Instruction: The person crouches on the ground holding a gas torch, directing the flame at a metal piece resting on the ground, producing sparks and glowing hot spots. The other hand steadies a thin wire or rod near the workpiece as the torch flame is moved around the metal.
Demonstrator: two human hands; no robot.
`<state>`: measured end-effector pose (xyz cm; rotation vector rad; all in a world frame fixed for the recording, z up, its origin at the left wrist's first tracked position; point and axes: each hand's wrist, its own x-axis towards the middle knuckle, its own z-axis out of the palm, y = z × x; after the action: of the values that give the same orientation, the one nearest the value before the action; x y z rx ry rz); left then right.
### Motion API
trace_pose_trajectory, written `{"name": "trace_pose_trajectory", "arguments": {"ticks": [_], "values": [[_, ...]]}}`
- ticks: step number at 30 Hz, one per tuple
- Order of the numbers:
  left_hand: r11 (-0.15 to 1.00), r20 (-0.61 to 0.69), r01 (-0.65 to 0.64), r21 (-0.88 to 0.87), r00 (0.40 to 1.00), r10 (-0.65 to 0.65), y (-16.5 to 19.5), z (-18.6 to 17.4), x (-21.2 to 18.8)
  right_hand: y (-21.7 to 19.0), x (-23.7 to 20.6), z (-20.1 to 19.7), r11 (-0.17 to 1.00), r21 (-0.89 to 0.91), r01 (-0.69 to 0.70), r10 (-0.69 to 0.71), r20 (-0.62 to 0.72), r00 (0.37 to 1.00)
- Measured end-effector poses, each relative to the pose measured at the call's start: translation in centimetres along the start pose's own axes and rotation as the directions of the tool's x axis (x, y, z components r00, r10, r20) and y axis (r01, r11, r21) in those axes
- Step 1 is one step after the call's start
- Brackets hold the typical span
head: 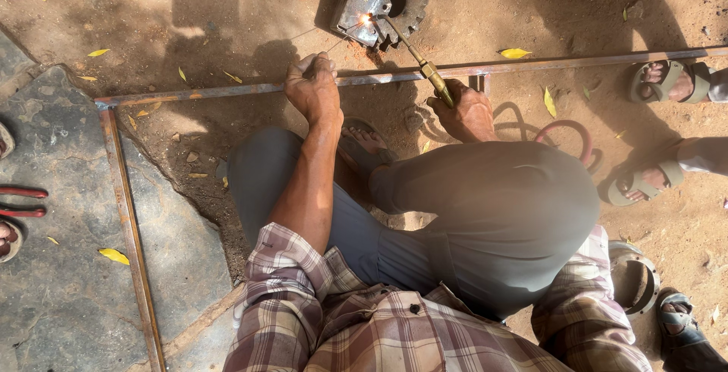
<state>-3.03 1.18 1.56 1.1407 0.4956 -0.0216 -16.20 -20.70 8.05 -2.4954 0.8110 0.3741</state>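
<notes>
Right hand [464,113]: closed round the handle of a brass torch [415,55], whose thin tube runs up and away from the grip to a small bright flame [368,18].
Flame: on a shiny metal piece [362,0] that leans against a rusty gear [402,0] on the dirt.
Left hand [313,87]: fisted round a thin rod [334,44], which slants from the grip toward the flame.
Metal frame bar [227,91]: just under both grips, running left and right.
Red hose [569,133]: looped right of the torch grip.
Sandalled foot [667,80]: further right, another person's.
</notes>
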Motion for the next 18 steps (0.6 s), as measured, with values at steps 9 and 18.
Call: {"name": "trace_pose_trajectory", "arguments": {"ticks": [9, 18], "values": [[1.0, 0.007, -0.021, 0.006, 1.0, 0.021, -0.92, -0.2, 0.48, -0.32, -0.13, -0.16, 0.998, -0.03, 0.049, -0.05, -0.026, 0.998], [1.0, -0.006, 0.005, -0.007, 1.0, -0.005, -0.67, 0.03, 0.39, -0.17, -0.1, -0.15, 0.998, -0.045, 0.046, -0.047, -0.019, 0.999]]}}
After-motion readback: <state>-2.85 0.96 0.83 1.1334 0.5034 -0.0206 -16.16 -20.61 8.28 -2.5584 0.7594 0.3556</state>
